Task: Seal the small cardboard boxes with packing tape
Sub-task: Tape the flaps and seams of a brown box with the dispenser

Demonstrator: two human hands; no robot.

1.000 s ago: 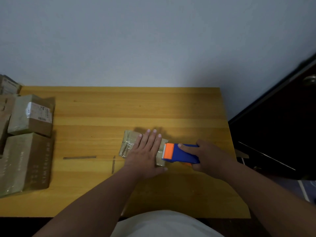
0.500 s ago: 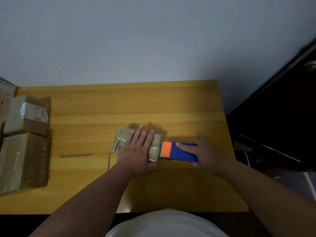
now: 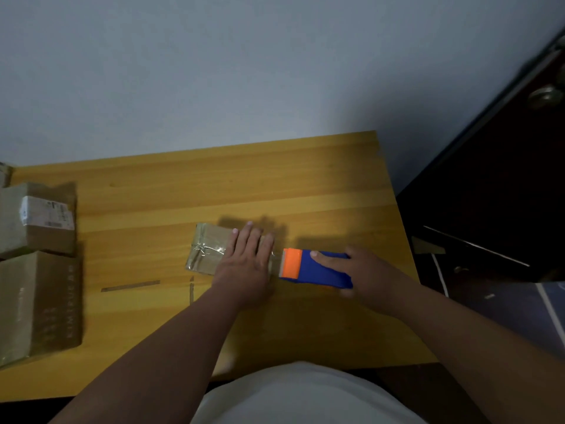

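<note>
Glossy tape already wraps the small cardboard box (image 3: 211, 250), which lies flat near the middle of the wooden bench (image 3: 232, 185). We press our left hand (image 3: 246, 261) down on its right half, fingers (image 3: 244, 240) straight and held close together, palm flat. Our right hand (image 3: 371, 275) grips the blue tape dispenser (image 3: 318, 269), its orange end just beside the box's right edge; the forefinger lies straight along the top while the thumb curls under the near side, and the other fingers are hidden behind the body.

We judge that the strip is about to be cut or pulled free at that right edge, and this is where things could slip. A short bit of clear tape seems to run between box and dispenser, though it is too faint for us to be sure. If we tug the dispenser away without tilting its blade into the tape, the box could drag to the right under our palm, or the strip could stretch and lift off the cardboard. The box looks light and its wrapped surface slick, so our flat hand has little bite on it. The creased tape near the box's left end shows how readily this film wrinkles. A careless pull could also bring the blade close to our left fingertips.

Larger boxes (image 3: 36, 298) stand at the bench's left end, well apart.
</note>
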